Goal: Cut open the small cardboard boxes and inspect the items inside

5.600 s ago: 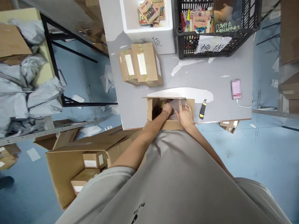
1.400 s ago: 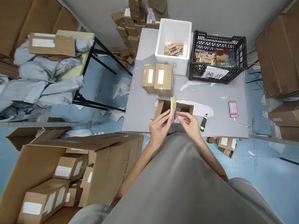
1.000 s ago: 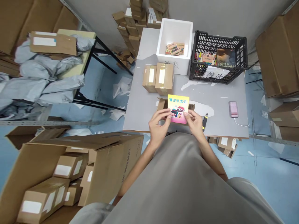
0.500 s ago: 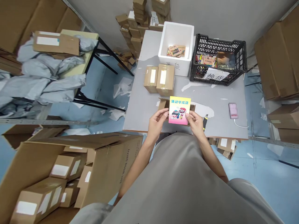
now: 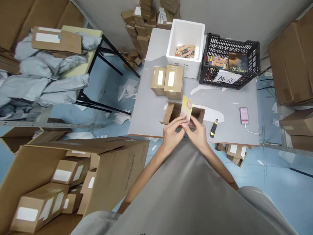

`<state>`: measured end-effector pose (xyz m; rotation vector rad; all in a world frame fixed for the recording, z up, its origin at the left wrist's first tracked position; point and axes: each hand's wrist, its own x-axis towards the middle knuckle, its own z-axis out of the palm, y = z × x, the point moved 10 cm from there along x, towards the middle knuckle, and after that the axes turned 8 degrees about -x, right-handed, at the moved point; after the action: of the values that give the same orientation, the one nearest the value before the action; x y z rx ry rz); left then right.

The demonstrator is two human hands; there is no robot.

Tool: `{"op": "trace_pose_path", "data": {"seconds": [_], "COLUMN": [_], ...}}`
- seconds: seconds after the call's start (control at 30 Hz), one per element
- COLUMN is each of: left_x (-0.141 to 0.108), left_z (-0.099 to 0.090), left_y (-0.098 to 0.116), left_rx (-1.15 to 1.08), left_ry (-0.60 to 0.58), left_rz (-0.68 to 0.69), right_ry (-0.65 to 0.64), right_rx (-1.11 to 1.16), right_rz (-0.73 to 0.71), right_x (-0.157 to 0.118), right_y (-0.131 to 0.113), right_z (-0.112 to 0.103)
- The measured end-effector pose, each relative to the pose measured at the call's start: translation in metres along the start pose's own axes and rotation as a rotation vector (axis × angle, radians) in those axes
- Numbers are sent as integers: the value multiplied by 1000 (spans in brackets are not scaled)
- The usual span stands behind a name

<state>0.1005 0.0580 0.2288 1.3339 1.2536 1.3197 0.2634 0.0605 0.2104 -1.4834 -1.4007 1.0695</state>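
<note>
A small booklet (image 5: pixel 186 108) with a yellow and whitish face is tilted steeply above the table's front edge. My left hand (image 5: pixel 173 133) pinches its lower edge from the left, and my right hand (image 5: pixel 197 133) holds the same edge from the right, with the fingertips of both close together. Just behind the hands an opened cardboard box (image 5: pixel 169 113) sits on the table, partly hidden by the booklet and fingers. To the right of my right hand lies a black and yellow utility knife (image 5: pixel 214 128).
On the grey table (image 5: pixel 146 114) stand two taped cartons (image 5: pixel 173 81), a white foam box (image 5: pixel 184 67), a black crate (image 5: pixel 230 78) and a phone (image 5: pixel 244 115) on a cable. A large carton (image 5: pixel 117 176) of parcels is at lower left; grey bags (image 5: pixel 39 75) lie at left.
The booklet has turned from its flat, pink and yellow cover view to a steep tilt. Both hands have come together at its lower edge, uncovering more of the open box and the knife.
</note>
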Motion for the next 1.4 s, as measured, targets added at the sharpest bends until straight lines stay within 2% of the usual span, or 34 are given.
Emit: {"op": "trace_pose_path", "data": {"seconds": [0.07,0.13,0.23,0.33,0.4,0.57,0.67,0.83,0.9,1.1,1.3,1.4], "left_x": [-1,3,10,12,12,13,18,26,27,20,22,23], "left_z": [1,-11,-32,-30,-29,-33,-34,-39,-42,-53,-57,-61], "left_y": [7,0,-30,-62,-68,-56,-43,-22,-24,-48,-37,-30], "left_rx": [21,3,-104,-287,-335,-308,-278,-196,-178,-187,-196,-157], "left_ry": [-27,38,138,65,40,48,19,-18,-8,64,56,66], "left_rz": [52,26,-133,-349,-404,-351,-268,-95,-115,-284,-184,-193], "right_ry": [43,61,38,-4,-22,21,53,22,37,79,18,-30], "right_rx": [69,150,223,255,259,245,210,173,146,138,103,125], "right_rz": [-1,10,43,68,75,79,0,-101,-95,4,-55,-52], "right_x": [2,6,9,9,9,14,16,17,17,18,19,19], "right_y": [1,4,11,16,19,26,16,1,4,26,21,23], "right_z": [-3,-6,-9,-5,-1,-2,-10,-15,-16,-18,-17,-13]}}
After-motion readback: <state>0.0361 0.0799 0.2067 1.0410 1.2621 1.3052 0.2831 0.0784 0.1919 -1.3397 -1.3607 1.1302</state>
